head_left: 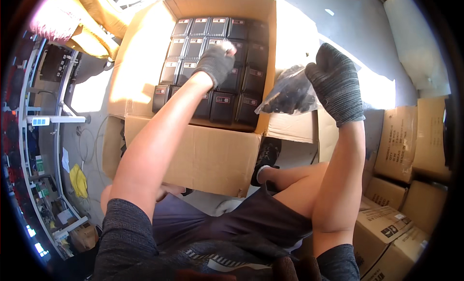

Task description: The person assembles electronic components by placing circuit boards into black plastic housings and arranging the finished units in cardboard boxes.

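Note:
Rows of black power-tool battery packs [224, 99], each with a small red-edged label, fill an open cardboard carton [193, 153] in front of me. Above the middle of these rows is my left hand [216, 63], in a dark grey glove with bare fingertips. Its fingers are curled closed, and whatever they hold is hidden. To the right of the carton, my gloved right hand [336, 82] is closed at the edge of a clear plastic bag [292, 92] with small black parts inside. The bag rests over the carton's right flap.
Several closed cardboard boxes [386, 228] are stacked at the lower right. A metal rack [60, 119] stands along the left side, with a yellow cloth [78, 180] on the floor beside it. Yellow fabric [96, 27] shows at the upper left. My legs flank the carton's near flap.

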The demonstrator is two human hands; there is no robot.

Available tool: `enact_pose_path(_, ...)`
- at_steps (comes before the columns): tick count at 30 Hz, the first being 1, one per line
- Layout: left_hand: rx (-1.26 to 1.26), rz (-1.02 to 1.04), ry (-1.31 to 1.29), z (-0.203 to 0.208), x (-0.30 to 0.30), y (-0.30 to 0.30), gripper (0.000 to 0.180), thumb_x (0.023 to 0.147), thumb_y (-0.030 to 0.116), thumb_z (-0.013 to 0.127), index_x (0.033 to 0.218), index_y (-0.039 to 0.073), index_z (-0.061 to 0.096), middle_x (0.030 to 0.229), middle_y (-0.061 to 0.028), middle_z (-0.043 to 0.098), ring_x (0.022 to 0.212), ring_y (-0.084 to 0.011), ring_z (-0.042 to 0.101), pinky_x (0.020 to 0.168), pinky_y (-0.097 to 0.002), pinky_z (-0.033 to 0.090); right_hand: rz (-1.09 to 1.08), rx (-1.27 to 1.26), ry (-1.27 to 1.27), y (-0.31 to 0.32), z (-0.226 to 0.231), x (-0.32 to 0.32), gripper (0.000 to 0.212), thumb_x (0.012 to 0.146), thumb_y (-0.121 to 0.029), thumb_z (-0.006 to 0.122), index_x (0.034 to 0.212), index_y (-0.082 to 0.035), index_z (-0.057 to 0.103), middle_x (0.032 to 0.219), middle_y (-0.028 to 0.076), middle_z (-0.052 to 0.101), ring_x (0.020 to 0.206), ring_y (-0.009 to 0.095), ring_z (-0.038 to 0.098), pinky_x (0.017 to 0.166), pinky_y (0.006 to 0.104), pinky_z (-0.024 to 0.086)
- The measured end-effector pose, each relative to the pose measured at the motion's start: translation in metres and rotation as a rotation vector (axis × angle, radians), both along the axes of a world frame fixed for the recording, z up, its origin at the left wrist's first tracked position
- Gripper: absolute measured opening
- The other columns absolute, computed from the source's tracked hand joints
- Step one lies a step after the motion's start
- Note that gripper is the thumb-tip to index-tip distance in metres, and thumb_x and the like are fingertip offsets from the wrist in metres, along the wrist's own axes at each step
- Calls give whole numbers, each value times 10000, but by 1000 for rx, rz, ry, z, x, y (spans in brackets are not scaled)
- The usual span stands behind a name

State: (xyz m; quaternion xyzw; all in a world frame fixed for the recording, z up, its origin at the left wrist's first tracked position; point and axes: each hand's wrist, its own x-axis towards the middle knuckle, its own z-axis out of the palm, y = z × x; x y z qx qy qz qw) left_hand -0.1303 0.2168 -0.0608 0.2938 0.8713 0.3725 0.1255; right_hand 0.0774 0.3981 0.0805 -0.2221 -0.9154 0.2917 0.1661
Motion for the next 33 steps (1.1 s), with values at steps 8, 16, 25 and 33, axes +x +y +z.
enact_pose_path(8,-999,-256,-33,-91,53,-11,565,878,317,712,1374,93,561,1422,-212,521,1273,-367,580,1038,-471,500,-19,-49,-19,0,9,-22,232,862,-122,699,738,-37,522,661,32,433,656,132,428,667,322,447)
enact_pose_path(16,-1102,-147,-286,-46,65,-2,787,830,507,728,1504,199,464,1565,-131,399,1361,-354,507,1078,-480,474,63,84,41,0,10,-37,216,862,-119,714,774,-26,540,644,78,486,619,168,490,646,355,472)
enact_pose_path(25,-983,-52,-386,-111,54,-11,863,818,479,734,1534,145,389,1553,-206,378,1374,-394,491,1110,-467,453,-13,-108,332,-40,30,-45,88,789,-34,602,721,9,568,657,195,573,597,295,555,619,418,490)
enact_pose_path(33,-222,-187,-276,-92,24,-75,476,901,171,694,1334,46,541,1101,-174,634,1039,-270,618,966,-374,491,170,98,269,-21,-1,-65,116,857,-162,684,883,-51,663,813,214,698,810,368,709,769,469,565)
